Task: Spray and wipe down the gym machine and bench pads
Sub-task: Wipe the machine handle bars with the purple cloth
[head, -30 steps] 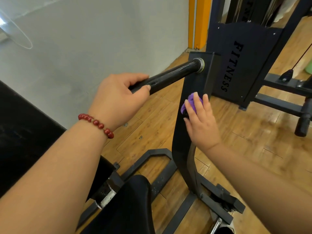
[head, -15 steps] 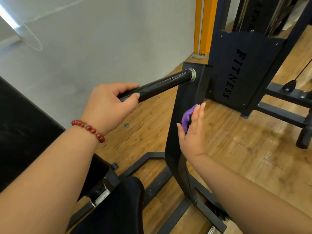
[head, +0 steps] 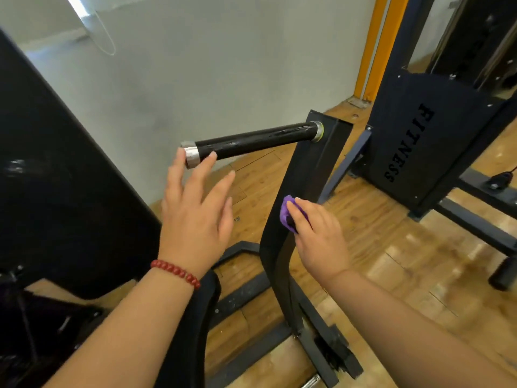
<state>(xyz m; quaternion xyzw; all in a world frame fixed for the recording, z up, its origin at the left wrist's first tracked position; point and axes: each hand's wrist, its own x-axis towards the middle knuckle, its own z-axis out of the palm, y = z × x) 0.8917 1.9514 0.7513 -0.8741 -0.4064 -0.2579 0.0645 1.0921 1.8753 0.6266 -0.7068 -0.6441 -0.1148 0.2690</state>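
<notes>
Pinching one purple cloth (head: 285, 212), seemingly, against one post (head: 310, 169): right hand (head: 319, 236); left hand (head: 195, 214) splayed.

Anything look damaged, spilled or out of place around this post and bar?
Nothing stands out. The bar is seated in the upright post, the purple cloth is held against it by the right hand, and the left hand is open by the bar's end.

- Single view: head-worn, wide-angle, straight lines bowed toward the edges.
- Faces forward and down, along both forearms, onto the machine upright (head: 303, 183) and wooden floor (head: 391, 247).
- Close range: left hand (head: 195, 217) and right hand (head: 319, 236) sit mid-frame at arm's reach.
- Grey wall (head: 195, 65) fills the top of the frame.
</notes>
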